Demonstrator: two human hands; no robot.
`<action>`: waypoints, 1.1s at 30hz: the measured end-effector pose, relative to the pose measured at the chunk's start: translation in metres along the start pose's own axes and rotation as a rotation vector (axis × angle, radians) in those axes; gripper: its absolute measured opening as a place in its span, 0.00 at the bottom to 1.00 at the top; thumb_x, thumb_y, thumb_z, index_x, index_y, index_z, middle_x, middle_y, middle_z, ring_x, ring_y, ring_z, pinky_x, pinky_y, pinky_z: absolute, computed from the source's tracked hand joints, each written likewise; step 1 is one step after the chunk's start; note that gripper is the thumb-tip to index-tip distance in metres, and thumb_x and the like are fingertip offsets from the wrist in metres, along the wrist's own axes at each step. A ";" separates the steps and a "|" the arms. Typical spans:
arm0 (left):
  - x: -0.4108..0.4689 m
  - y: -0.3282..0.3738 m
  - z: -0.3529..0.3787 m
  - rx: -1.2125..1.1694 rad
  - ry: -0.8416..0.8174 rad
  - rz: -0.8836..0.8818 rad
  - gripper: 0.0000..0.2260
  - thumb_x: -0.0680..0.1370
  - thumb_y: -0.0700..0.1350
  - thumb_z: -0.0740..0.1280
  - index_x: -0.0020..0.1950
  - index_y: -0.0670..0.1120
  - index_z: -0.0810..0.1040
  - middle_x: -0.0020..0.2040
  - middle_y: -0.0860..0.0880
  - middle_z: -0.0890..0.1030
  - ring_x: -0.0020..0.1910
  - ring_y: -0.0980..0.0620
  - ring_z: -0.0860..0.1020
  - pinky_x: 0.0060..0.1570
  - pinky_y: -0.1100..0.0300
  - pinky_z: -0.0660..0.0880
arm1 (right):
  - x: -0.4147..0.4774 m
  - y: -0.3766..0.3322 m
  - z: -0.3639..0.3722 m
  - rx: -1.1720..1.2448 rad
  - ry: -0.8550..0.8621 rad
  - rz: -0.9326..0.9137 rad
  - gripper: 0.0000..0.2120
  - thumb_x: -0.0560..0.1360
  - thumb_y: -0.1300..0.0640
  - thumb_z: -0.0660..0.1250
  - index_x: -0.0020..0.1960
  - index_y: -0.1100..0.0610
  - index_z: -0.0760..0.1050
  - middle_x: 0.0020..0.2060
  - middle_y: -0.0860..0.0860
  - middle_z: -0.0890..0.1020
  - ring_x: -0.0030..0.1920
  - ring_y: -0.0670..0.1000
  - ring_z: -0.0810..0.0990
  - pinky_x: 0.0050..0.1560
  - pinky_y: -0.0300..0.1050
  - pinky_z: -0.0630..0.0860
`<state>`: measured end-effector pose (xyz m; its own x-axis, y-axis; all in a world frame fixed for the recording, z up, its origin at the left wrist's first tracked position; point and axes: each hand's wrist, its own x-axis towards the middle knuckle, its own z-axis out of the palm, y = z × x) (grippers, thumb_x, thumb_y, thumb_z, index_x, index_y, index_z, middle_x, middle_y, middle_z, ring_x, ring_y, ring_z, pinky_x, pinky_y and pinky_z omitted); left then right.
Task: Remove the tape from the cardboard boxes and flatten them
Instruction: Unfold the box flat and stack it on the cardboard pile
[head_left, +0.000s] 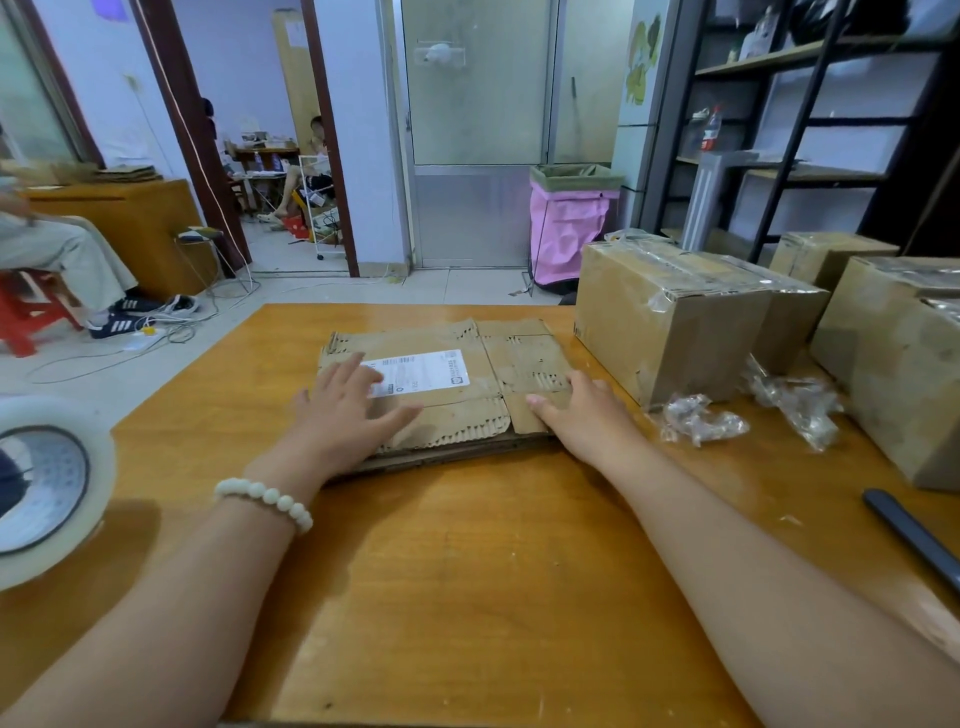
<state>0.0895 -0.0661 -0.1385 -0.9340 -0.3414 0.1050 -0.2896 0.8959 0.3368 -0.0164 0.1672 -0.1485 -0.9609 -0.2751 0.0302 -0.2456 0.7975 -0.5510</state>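
A flattened cardboard box (483, 358) with a white shipping label (423, 370) lies in the middle of the wooden table (467, 571). My left hand (345, 415), with a bead bracelet on its wrist, presses flat on the box's left part, its fingers spread over the label's edge. At the box's right front corner my right hand (584, 415) rests on the cardboard, thumb lying across it. To the right stand taped cardboard boxes: one large box (670, 327), a second box (893, 364) at the table's right edge, and a smaller box (826, 257) behind them.
Crumpled clear tape scraps (701, 418) (800, 402) lie by the taped boxes. A big roll of clear tape (41, 488) sits at the left edge, a dark utility knife (914, 535) at the right. Beyond the table stand a pink-lined bin (569, 223), shelves, and seated people.
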 end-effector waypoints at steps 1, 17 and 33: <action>-0.002 0.005 0.000 0.063 -0.053 0.044 0.48 0.65 0.80 0.48 0.77 0.53 0.58 0.80 0.52 0.48 0.79 0.50 0.47 0.74 0.40 0.46 | 0.000 0.000 0.000 0.013 -0.002 -0.001 0.36 0.77 0.37 0.58 0.77 0.52 0.52 0.71 0.58 0.64 0.70 0.59 0.64 0.69 0.57 0.64; 0.000 0.009 0.005 0.290 -0.173 0.028 0.45 0.63 0.76 0.44 0.79 0.61 0.45 0.80 0.54 0.45 0.79 0.50 0.44 0.74 0.41 0.45 | 0.009 0.035 -0.062 0.314 0.957 0.011 0.46 0.69 0.35 0.68 0.74 0.61 0.55 0.73 0.62 0.55 0.73 0.61 0.54 0.71 0.58 0.52; 0.007 0.005 0.013 0.297 -0.108 0.051 0.63 0.45 0.83 0.26 0.79 0.61 0.46 0.80 0.54 0.48 0.79 0.50 0.45 0.75 0.43 0.47 | 0.038 0.040 -0.063 0.271 0.853 0.045 0.43 0.68 0.41 0.71 0.75 0.47 0.51 0.72 0.62 0.55 0.70 0.62 0.59 0.64 0.59 0.65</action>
<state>0.0791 -0.0603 -0.1486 -0.9611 -0.2760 0.0092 -0.2754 0.9603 0.0441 -0.0706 0.2226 -0.1168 -0.7634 0.3319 0.5541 -0.2710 0.6141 -0.7412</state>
